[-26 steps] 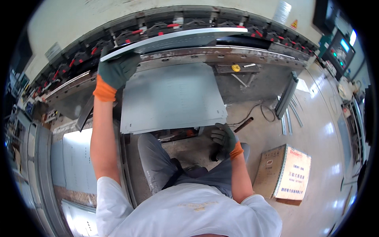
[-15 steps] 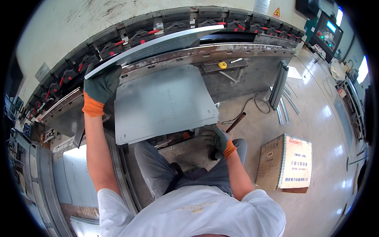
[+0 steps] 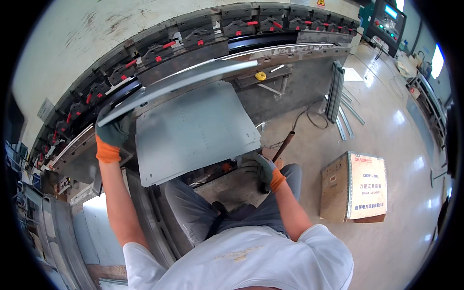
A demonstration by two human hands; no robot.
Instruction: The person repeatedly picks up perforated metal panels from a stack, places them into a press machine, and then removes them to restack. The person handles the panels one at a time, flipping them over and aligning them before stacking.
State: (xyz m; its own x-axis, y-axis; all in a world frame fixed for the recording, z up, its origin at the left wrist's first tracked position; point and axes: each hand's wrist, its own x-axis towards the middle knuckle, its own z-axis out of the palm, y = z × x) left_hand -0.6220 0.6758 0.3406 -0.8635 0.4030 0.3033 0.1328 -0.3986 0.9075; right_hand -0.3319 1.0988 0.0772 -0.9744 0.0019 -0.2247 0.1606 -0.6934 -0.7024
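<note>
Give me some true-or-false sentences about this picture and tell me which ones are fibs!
1. The left hand is holding a metal panel. True.
2. The right hand is holding that panel too. False: the right hand is down by the near right corner of the stack of sheets.
3. A yellow round thing lies on a small dark shelf. True.
4. The glove cuffs are blue. False: the cuffs are orange.
5. A cardboard box stands on the floor to the person's right. True.

Left hand [image 3: 114, 134] reaches far forward, right hand [image 3: 266, 169] closer in.
</note>
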